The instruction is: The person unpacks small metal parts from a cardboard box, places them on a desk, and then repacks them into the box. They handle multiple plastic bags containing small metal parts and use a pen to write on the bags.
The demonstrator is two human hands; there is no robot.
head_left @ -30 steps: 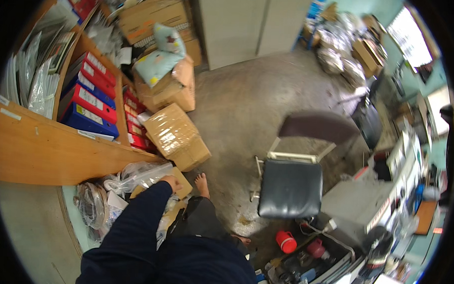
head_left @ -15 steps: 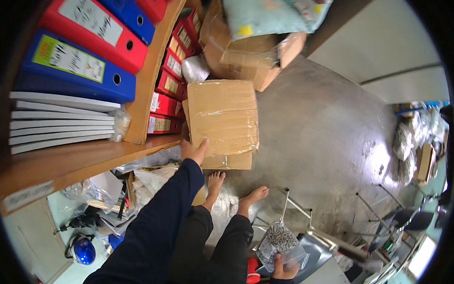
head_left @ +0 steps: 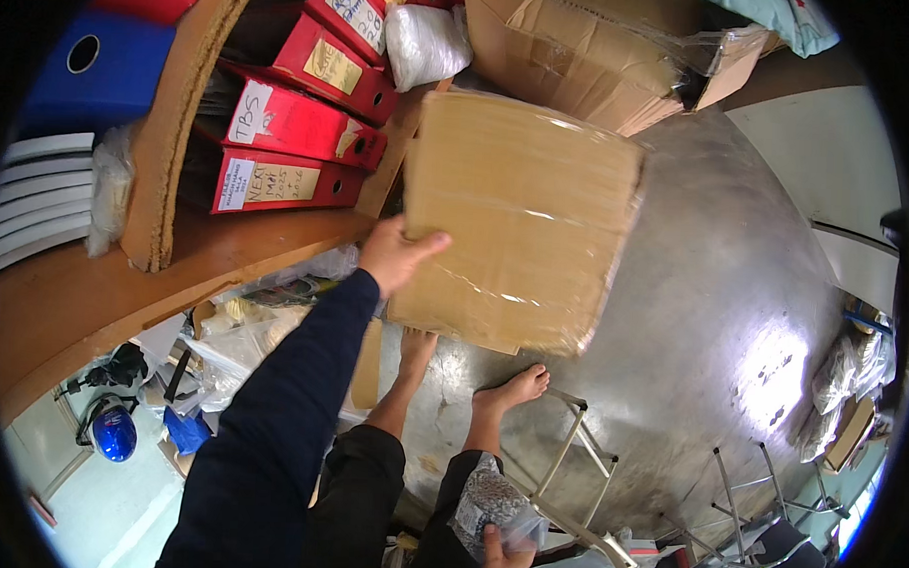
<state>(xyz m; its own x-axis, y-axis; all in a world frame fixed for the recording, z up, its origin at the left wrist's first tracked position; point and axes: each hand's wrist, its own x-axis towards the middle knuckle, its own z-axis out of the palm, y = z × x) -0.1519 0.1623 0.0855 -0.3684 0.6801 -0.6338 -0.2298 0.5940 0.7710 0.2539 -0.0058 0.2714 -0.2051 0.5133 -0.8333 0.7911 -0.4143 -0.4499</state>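
Two hands busy: nearest, right hand [head_left: 506,552] pinching a speckled plastic packet [head_left: 489,503] by the knee. Farther, left hand [head_left: 395,254] spread, thumb on top, gripping the near-left edge of a taped cardboard box [head_left: 522,221] raised beside the wooden shelf [head_left: 226,246]. Probably stiff, bulky, slick under tape; better held at opposite edges.
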